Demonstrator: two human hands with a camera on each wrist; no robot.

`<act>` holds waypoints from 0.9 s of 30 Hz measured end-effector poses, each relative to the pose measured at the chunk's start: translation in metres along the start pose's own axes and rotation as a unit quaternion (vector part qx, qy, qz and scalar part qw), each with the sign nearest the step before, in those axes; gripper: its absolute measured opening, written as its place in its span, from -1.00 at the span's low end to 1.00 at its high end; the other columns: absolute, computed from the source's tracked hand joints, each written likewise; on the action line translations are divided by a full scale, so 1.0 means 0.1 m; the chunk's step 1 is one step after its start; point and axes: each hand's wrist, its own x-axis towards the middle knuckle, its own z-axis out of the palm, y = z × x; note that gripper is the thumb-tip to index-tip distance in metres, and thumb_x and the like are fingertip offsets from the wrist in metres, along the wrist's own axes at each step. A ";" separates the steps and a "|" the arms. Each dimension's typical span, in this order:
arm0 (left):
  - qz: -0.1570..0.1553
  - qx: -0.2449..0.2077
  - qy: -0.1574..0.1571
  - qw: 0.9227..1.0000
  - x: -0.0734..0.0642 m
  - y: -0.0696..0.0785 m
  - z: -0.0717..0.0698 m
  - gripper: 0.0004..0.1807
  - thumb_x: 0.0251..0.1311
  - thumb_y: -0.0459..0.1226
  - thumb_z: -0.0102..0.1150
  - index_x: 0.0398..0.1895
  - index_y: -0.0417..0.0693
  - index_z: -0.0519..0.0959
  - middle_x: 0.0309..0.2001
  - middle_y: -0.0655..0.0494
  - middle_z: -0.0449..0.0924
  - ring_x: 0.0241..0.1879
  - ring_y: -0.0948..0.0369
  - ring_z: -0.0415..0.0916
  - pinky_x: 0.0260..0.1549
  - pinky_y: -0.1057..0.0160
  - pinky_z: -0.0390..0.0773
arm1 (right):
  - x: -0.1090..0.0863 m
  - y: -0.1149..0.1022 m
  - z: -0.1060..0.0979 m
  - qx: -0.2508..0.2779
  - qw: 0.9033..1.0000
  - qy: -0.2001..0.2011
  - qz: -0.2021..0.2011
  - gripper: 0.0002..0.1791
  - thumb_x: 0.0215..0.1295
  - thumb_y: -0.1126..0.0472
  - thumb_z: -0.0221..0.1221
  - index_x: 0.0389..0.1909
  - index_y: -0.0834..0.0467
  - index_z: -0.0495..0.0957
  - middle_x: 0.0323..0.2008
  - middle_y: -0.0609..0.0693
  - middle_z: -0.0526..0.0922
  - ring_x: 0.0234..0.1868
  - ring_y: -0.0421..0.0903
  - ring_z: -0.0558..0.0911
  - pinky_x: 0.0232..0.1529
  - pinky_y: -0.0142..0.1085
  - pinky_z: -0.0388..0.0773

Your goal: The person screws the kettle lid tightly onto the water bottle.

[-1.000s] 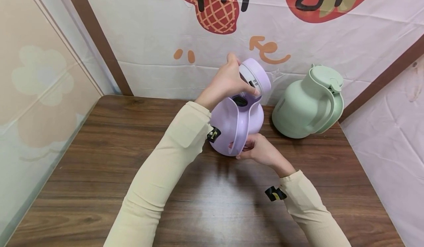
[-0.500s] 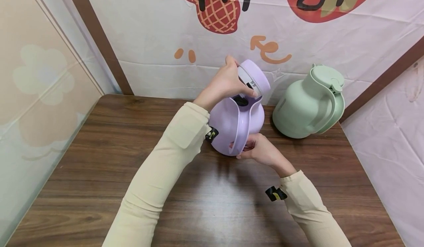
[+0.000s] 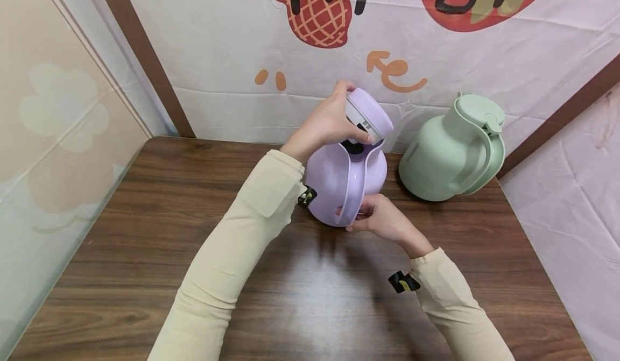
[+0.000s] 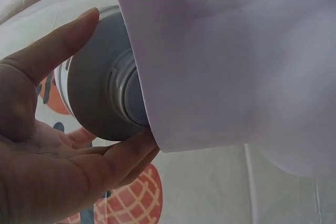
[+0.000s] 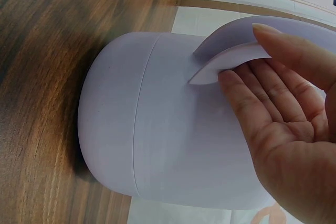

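A lilac thermos jug [image 3: 326, 183] stands on the wooden table with its mouth uncovered and its handle [image 3: 354, 189] facing me. My left hand [image 3: 326, 121] grips the jug's lid [image 3: 370, 111] by its sides, tilted right over the mouth. In the left wrist view the lid's grey underside [image 4: 97, 77] and round stopper [image 4: 134, 95] sit at the rim, partly hidden behind it. My right hand [image 3: 385, 221] has its fingers curled round the lower end of the handle; in the right wrist view the thumb lies along the handle's outer side.
A pale green thermos jug [image 3: 436, 156], lid on, stands to the right near the back of the wooden table [image 3: 194, 232]. Behind the table hangs a printed cloth [image 3: 218, 70]; more fabric [image 3: 571, 189] closes off the right side.
My left hand has brought the lid slightly lower and to the left, nearer the jug's mouth. The right hand and both jugs have stayed put.
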 end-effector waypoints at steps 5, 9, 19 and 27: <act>-0.001 0.006 0.001 1.000 0.02 0.01 0.00 0.02 -0.26 -0.18 0.48 0.25 -0.06 0.01 -0.08 -0.05 0.43 -0.16 0.13 0.39 -0.17 0.29 0.34 | 0.01 -0.02 0.00 0.003 1.000 0.001 0.003 -0.67 -0.05 0.49 0.27 -0.17 0.37 0.58 -0.24 0.12 0.66 -0.19 -0.13 0.61 -0.23 -0.32 0.52; -0.003 0.015 0.005 1.000 0.03 0.02 0.01 0.00 -0.26 -0.19 0.48 0.23 -0.09 0.02 -0.07 -0.06 0.39 -0.14 0.13 0.37 -0.17 0.30 0.33 | 0.01 -0.02 -0.01 0.002 1.000 0.000 0.000 -0.66 -0.05 0.48 0.28 -0.16 0.38 0.58 -0.23 0.14 0.66 -0.19 -0.14 0.61 -0.22 -0.33 0.52; 0.008 0.027 0.019 0.999 0.05 0.01 0.03 -0.02 -0.29 -0.19 0.49 0.19 -0.13 0.06 -0.04 -0.06 0.35 -0.09 0.13 0.33 -0.13 0.29 0.32 | 0.03 -0.01 -0.02 0.010 1.000 -0.001 0.009 -0.64 -0.06 0.47 0.28 -0.14 0.38 0.57 -0.20 0.15 0.64 -0.18 -0.15 0.61 -0.22 -0.31 0.52; 0.005 0.016 0.016 1.000 0.03 -0.02 0.03 -0.02 -0.29 -0.19 0.50 0.18 -0.11 0.05 -0.07 -0.06 0.39 -0.14 0.12 0.37 -0.18 0.29 0.34 | 0.03 -0.01 -0.01 0.010 1.000 0.002 0.018 -0.64 -0.06 0.47 0.27 -0.14 0.36 0.58 -0.22 0.12 0.65 -0.20 -0.14 0.61 -0.23 -0.30 0.53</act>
